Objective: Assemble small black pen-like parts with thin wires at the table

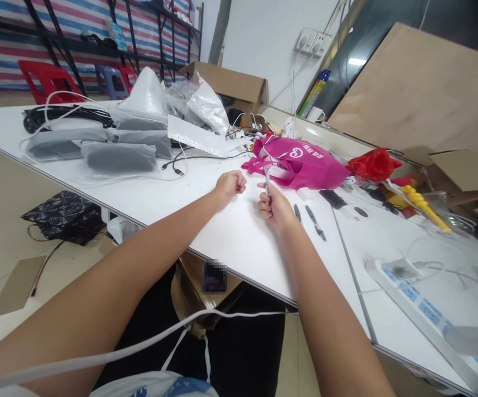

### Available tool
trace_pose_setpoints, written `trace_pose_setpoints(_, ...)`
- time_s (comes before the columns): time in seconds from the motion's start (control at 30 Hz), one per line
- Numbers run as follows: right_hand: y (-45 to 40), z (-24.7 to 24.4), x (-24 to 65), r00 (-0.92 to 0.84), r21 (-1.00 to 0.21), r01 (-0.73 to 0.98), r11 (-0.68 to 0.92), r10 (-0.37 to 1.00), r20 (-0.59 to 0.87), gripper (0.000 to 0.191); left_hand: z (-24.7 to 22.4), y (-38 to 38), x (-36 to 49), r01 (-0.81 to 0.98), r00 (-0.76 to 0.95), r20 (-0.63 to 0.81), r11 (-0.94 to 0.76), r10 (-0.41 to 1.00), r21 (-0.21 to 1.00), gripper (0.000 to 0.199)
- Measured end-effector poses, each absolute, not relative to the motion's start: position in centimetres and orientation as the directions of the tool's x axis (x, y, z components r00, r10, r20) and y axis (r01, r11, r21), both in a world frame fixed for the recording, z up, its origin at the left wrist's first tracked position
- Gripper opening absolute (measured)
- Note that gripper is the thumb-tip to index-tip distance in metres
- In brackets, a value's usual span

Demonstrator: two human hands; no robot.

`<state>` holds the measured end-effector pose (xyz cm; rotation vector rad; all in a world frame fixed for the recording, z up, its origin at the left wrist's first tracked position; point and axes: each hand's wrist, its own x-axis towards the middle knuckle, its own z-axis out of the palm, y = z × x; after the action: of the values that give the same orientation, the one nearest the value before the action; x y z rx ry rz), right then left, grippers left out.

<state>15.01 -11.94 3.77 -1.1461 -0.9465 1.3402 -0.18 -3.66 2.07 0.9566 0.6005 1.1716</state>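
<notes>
My right hand is closed around a slim grey pen, which points up and away from me above the white table. Curled into a loose fist, my left hand lies on the tabletop to the left, and nothing shows between its fingers. A gap separates the two hands. Just right of my right hand lie two dark pens, a longer one and a shorter one partly beside my wrist. A magenta bag with white print lies behind my right hand.
Grey padded pouches and black cable coils are on the left. A white power strip lies on the right. A red plastic bag and a cardboard box stand farther back. A white cord crosses in front of me.
</notes>
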Motion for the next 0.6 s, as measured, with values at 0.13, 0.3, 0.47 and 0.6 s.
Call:
trace_pose_setpoints(0.13, -11.9, 3.7, 14.8, 0.030, -0.968, -0.222, -0.114, 0.992, -0.123, 0.034, 2.5, -4.0, -0.3, -0.498, 0.358, 0.048, 0.147, 0.932, 0.855, 0.021)
trace_pose_setpoints(0.3, -11.9, 3.8, 14.7, 0.035, -0.970, -0.209, -0.125, 0.990, -0.135, 0.032, 2.9, -4.5, -0.2, -0.419, 0.413, 0.004, 0.186, 0.911, 0.889, 0.026)
trace_pose_setpoints(0.47, -12.0, 3.8, 14.8, 0.040, -0.972, -0.192, -0.131, 0.989, -0.141, 0.034, 2.9, -4.7, 0.0, -0.357, 0.429, -0.020, 0.190, 0.903, 0.915, 0.028)
trace_pose_setpoints(0.6, -12.0, 3.8, 14.7, 0.041, -0.971, -0.191, -0.141, 0.988, -0.152, 0.032, 2.8, -4.8, 0.1, -0.331, 0.427, -0.012, 0.168, 0.904, 0.929, 0.026)
